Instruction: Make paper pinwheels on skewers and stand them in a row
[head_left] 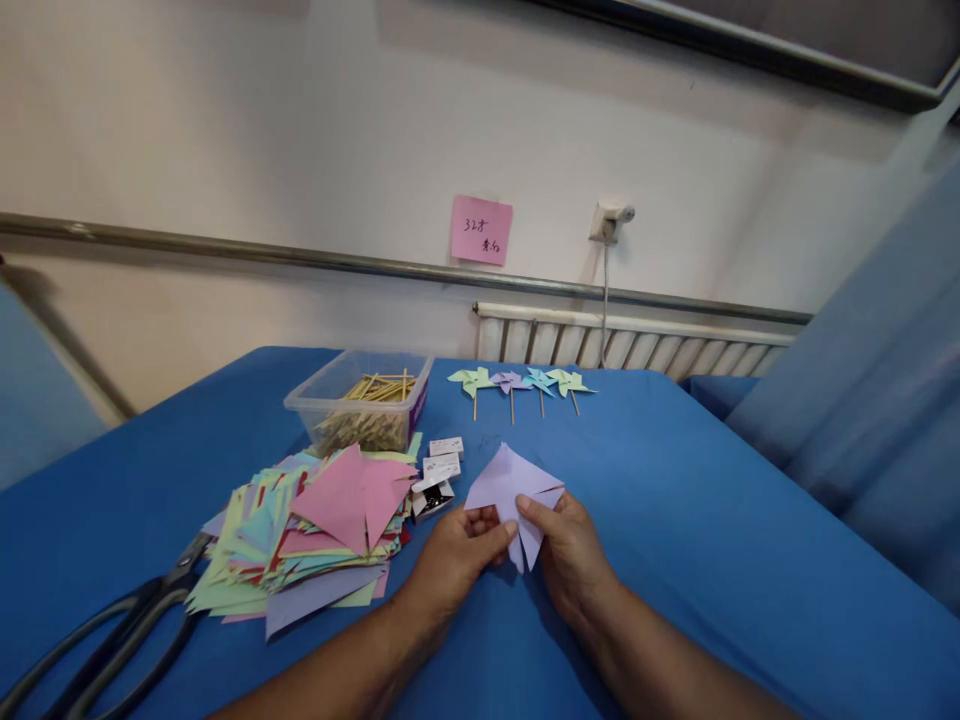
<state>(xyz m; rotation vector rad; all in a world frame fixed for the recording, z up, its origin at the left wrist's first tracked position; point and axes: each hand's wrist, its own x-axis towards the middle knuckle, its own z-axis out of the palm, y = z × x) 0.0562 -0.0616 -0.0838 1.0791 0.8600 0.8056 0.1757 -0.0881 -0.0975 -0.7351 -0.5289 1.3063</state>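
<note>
A lavender paper square (506, 480) with slits cut in from its corners is held up above the table between both hands. My left hand (457, 550) pinches its lower left part, thumb in front and fingers behind. On the other side my right hand (571, 545) grips the lower right part, with the thumb pressed on the paper near its middle. To the left of my left hand lies a pile of cut coloured paper (300, 540), a pink sheet (352, 495) on top. Small white boxes (441, 468) stand between pile and hands; the nearest is open with dark bits inside.
Behind the pile stands a clear plastic tub (360, 395) of short wooden sticks. Several finished paper pinwheels (510, 382) lie along the far edge of the blue-covered table (720, 500). Large black-handled scissors (142, 620) lie at the front left. A radiator (555, 335) is behind the table.
</note>
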